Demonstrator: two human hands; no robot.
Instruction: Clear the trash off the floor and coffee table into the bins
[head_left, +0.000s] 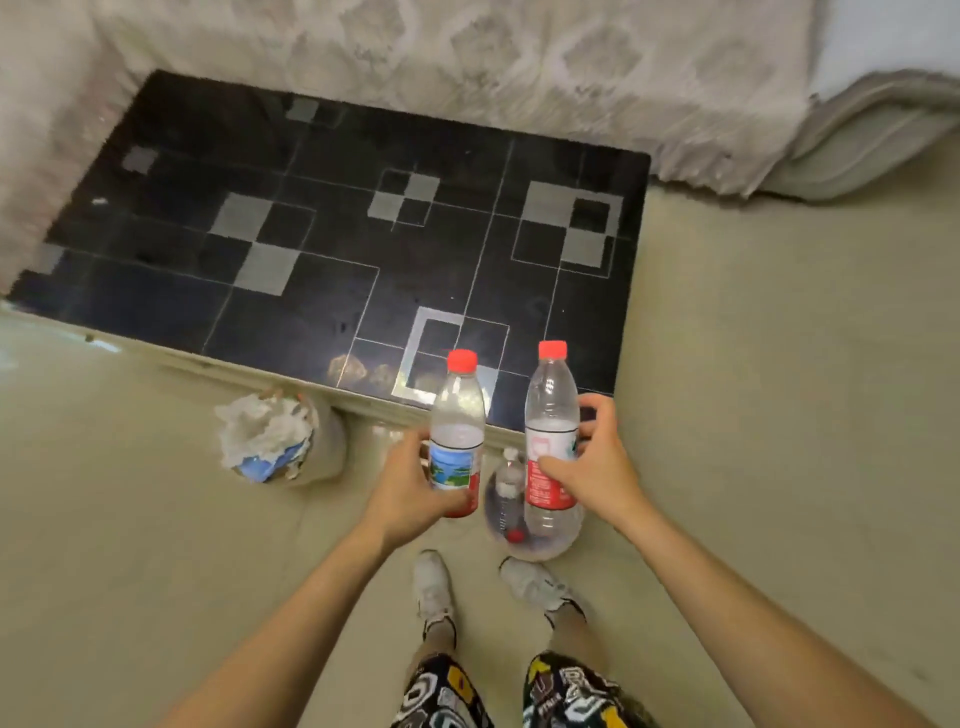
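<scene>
Here, the moment in labelled parts.
Left hand (415, 488): fingers wrapped around an upright clear water bottle (457, 441) with red cap and blue label, held above the floor just off the worktop's near edge.
Right hand (592, 467): fingers closed around a second clear bottle (551, 441), red-labelled, held directly over the round bottle bin (550, 548).
Bottle bin: standing on the floor by the worktop's near right corner; holds at least one more capped bottle (508, 493).
Paper bin (327, 447): further left along the near edge, heaped with crumpled white paper (260, 431).
Worktop (208, 234): black patterned top, apparently clear except a small pale scrap (98, 201) near its left edge.
Progress: judged late; both bottles not yet dropped.
</scene>
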